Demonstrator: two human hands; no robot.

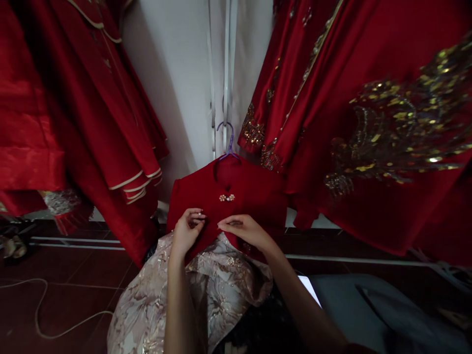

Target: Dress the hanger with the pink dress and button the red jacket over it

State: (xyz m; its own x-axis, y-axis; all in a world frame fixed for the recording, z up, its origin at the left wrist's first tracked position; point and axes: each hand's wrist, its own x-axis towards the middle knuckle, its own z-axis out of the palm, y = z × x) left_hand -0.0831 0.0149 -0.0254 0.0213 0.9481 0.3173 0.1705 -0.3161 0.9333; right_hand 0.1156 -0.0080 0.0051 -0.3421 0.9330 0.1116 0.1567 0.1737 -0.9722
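A red jacket (258, 189) hangs before me on a purple hanger (230, 147). A pearl clasp (226, 197) joins its front below the neckline. My left hand (187, 232) is curled over the front, thumb and fingers drawn together, with a pearl-like bead by the fingertips; what they grip is too small to make out. My right hand (246, 230) pinches at the jacket's front edge, just under the clasp, and its fingers partly hide the cloth there. A pale brocade fabric with metallic flowers (224, 290) spreads beneath both forearms.
Red garments with cream piping (110, 108) hang at left. Red garments with gold sequins (405, 113) hang at right. A white rack pole (226, 64) stands behind the hanger. A cable (39, 305) lies on the floor, and a grey surface (350, 305) is at lower right.
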